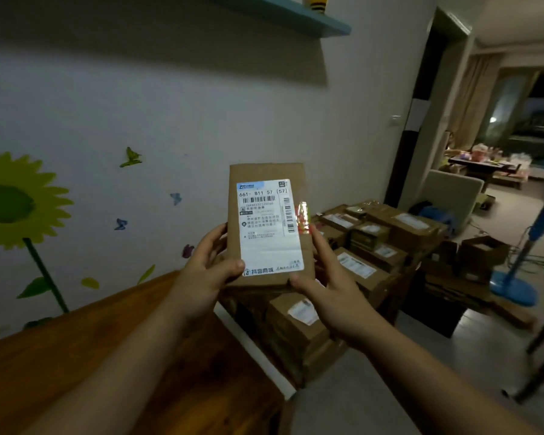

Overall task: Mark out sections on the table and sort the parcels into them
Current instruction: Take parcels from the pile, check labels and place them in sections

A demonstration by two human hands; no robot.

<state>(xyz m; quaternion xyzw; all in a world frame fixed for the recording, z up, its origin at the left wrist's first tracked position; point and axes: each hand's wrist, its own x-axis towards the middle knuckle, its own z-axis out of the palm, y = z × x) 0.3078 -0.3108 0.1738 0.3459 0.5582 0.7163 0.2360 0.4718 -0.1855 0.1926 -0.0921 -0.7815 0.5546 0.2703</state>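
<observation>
Wooden table, both hands gripping flat cardboard parcel

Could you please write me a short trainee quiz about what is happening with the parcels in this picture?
1. True or false: both hands hold the parcel.
2. What does the label's top line read?
3. The pile of boxes lies: A) on the table, B) past its far end, C) on the shelf.

Key: 1 true: left hand and right hand grip its lower edges. 2 "661- B11 57 [57]". 3 B.
</observation>
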